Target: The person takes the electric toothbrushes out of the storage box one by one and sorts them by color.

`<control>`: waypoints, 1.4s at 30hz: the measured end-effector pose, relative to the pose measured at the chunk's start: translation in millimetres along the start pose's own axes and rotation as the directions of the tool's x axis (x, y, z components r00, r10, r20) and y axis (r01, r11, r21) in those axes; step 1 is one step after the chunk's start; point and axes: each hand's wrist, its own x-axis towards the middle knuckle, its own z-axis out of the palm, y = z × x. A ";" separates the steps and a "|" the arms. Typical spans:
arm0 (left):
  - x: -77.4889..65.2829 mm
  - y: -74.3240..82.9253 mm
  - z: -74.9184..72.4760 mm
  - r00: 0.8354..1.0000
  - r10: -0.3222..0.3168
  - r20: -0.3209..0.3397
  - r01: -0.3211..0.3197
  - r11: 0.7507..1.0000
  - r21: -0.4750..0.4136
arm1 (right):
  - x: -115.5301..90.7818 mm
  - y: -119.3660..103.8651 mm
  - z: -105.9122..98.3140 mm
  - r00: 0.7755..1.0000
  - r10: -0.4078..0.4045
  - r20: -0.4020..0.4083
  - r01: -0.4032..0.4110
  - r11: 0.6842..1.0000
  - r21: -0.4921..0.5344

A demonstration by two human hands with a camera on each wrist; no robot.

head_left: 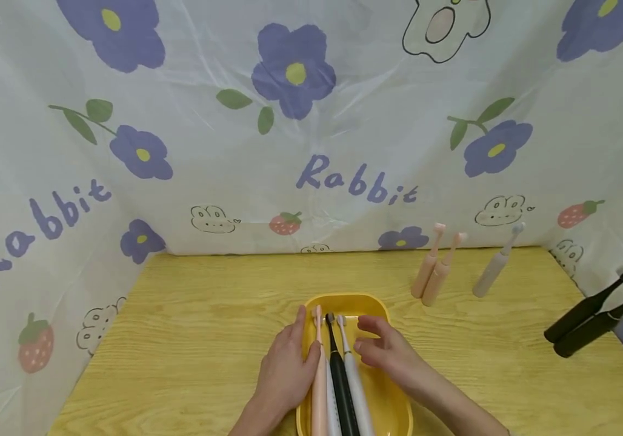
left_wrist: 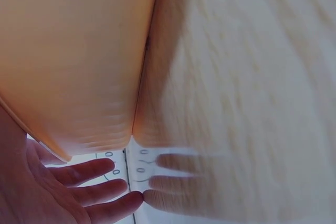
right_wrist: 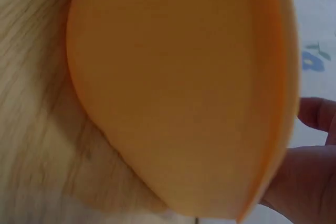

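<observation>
A deep yellow plastic bin (head_left: 396, 396) stands on the table in front of me, its side wall (right_wrist: 173, 93) filling much of the right wrist view. Side by side in it lie electric toothbrushes: a pink one (head_left: 319, 387), a black one (head_left: 342, 384), a white one (head_left: 359, 393) and another white body partly hidden between pink and black. My left hand (head_left: 285, 366) is at the bin's left rim, thumb beside the pink toothbrush; its other fingers (left_wrist: 105, 195) extend fairly straight outside the wall. Over the right rim, my right hand (head_left: 393, 357) has loosely bent fingers with nothing between them.
Two pink toothbrushes (head_left: 436, 281) stand upright at the back right, with a greyish-white one (head_left: 490, 275) beside them. Two black toothbrushes (head_left: 584, 321) are at the table's right side. A patterned cloth (head_left: 235, 151) hangs behind and along both sides of the wooden table (head_left: 191, 339).
</observation>
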 end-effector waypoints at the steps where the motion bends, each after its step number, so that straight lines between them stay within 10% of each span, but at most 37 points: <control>1: -0.3 0.0 0.0 1.000 -0.003 0.003 0.003 1.000 0.001 | 1.5 1.8 3.3 1.000 0.005 -0.015 -0.005 1.000 -0.006; 12: 0.3 1.5 -1.9 1.000 0.004 -0.001 -0.004 1.000 0.005 | 20.6 2.9 8.3 0.975 0.216 -0.043 -0.188 0.915 0.357; 31: -0.4 2.5 -1.1 1.000 0.000 0.007 0.000 1.000 0.001 | 27.6 14.7 18.4 0.974 0.222 -0.049 -0.195 0.925 0.325; 42: -1.9 1.8 -1.7 1.000 0.013 -0.002 -0.013 1.000 -0.020 | 25.3 10.2 14.2 0.972 0.204 0.113 -0.231 0.912 0.339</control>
